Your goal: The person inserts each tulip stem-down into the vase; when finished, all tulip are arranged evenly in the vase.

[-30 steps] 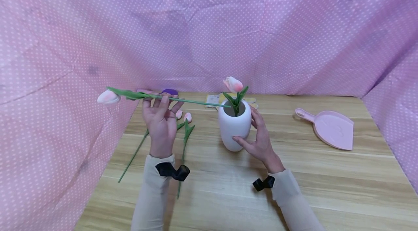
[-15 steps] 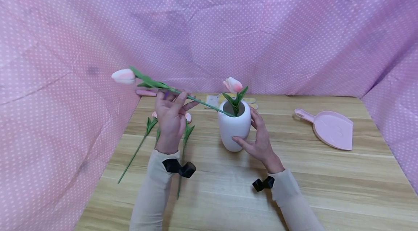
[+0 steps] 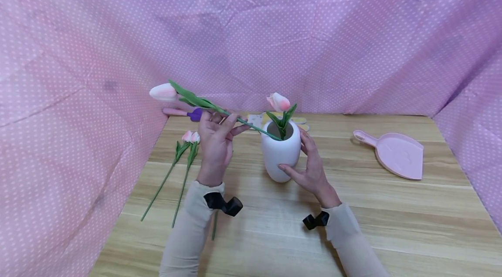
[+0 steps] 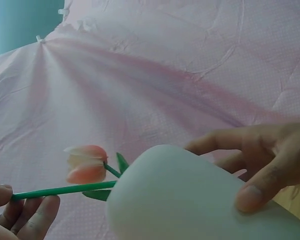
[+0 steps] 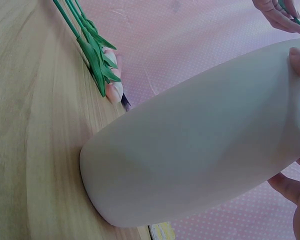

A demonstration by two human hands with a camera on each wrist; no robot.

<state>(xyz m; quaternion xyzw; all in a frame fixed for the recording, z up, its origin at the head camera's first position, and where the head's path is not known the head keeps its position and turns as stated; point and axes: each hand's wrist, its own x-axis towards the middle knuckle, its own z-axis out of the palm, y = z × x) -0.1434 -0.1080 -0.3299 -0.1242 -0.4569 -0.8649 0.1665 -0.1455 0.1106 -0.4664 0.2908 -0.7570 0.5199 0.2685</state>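
My left hand [image 3: 215,148] pinches the green stem of a pink-and-white tulip [image 3: 164,92] between thumb and fingers. Its bloom points left and the stem's lower end dips into the mouth of a white vase [image 3: 280,157]. Around the vase's right side curls my right hand [image 3: 313,172], thumb in front and fingers behind. Another tulip [image 3: 279,102] stands in the vase, its bloom and leaves above the rim. In the left wrist view, the held stem [image 4: 65,190] reaches the vase's opening; how deep it goes is hidden.
Two tulips [image 3: 188,172] lie on the wooden table at left, and a further stem [image 3: 214,224] shows beside my left sleeve. A pink dustpan [image 3: 400,155] lies at right. Behind are a purple-ended tool with a pink handle [image 3: 194,114], yellow-and-white items [image 3: 256,120] and a polka-dot cloth [image 3: 251,42].
My left hand has moved right with the tulip. Its stem, first nearly level across the vase's mouth, now slants down into it. The right hand and vase stay put.
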